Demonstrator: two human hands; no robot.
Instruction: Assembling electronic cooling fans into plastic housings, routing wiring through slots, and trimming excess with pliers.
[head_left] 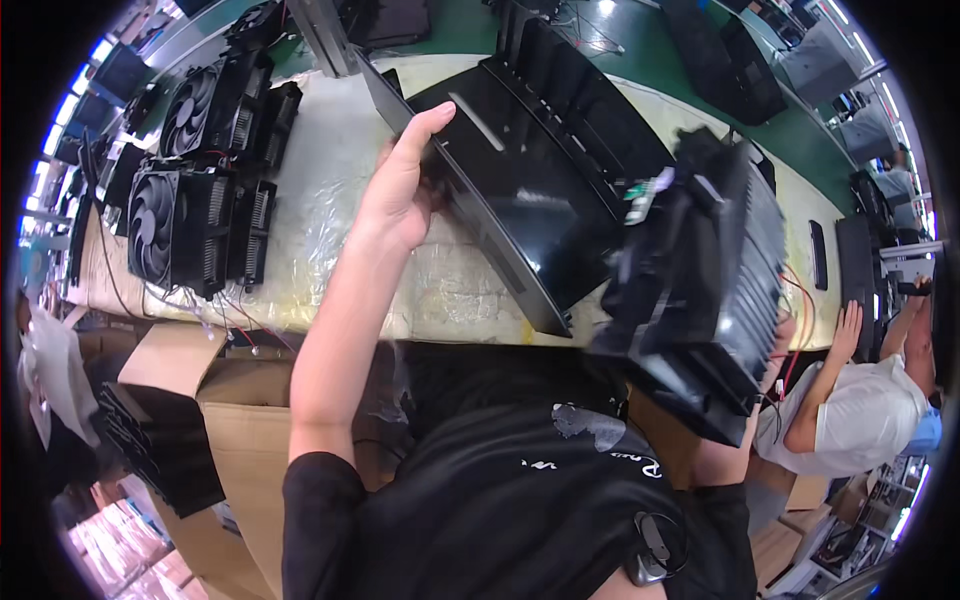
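My left hand (402, 185) grips the rim of a large open black housing (540, 210), its thumb over the edge and its fingers hidden behind the side wall. The housing stands tilted on the table, its glossy inner floor showing. To its right, a bulky black ribbed assembly (700, 290) is held up at the table's front edge, blurred by motion. It carries a small green and white connector (648, 195), and red wires (800, 310) show behind it. My right hand (783, 345) holds this assembly from its right side; most of the fingers are hidden.
Several black fan units (155, 225) with trailing wires stand on the left of the plastic-covered table (330, 130). An open cardboard box (245, 440) is below the front edge. A metal post (325, 35) rises at the back. At right, a co-worker in a white shirt (860, 415) reaches over the table.
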